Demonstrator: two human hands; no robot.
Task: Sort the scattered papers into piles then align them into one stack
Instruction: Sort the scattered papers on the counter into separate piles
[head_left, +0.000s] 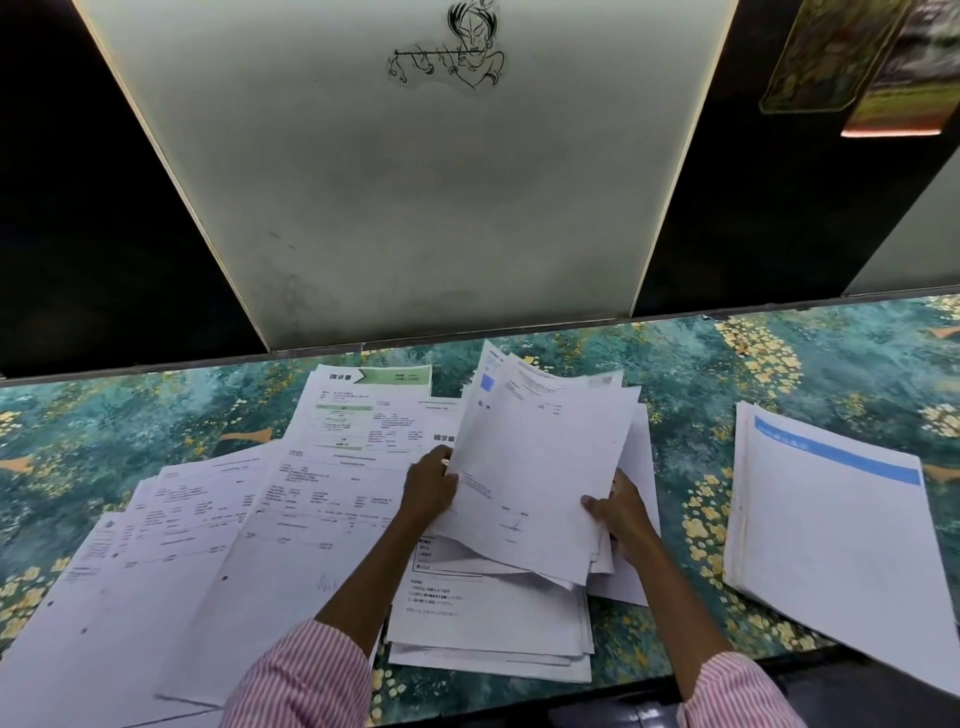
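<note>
Head view: both hands hold a loose sheaf of white printed sheets, tilted up above the middle of the floral green table cover. The left hand grips its left edge; the right hand pinches its lower right edge, thumb on top. The sheaf's edges are uneven. Beneath lies a ragged pile. Overlapping scattered papers spread to the left. A squared stack with a blue stripe lies well apart on the right.

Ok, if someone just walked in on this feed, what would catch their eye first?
The fanned bundle of sheets at centre, gripped by the left hand and right hand above a loose pile. Then the scattered papers spread to the left, and the neat blue-banded stack apart on the right.
</note>
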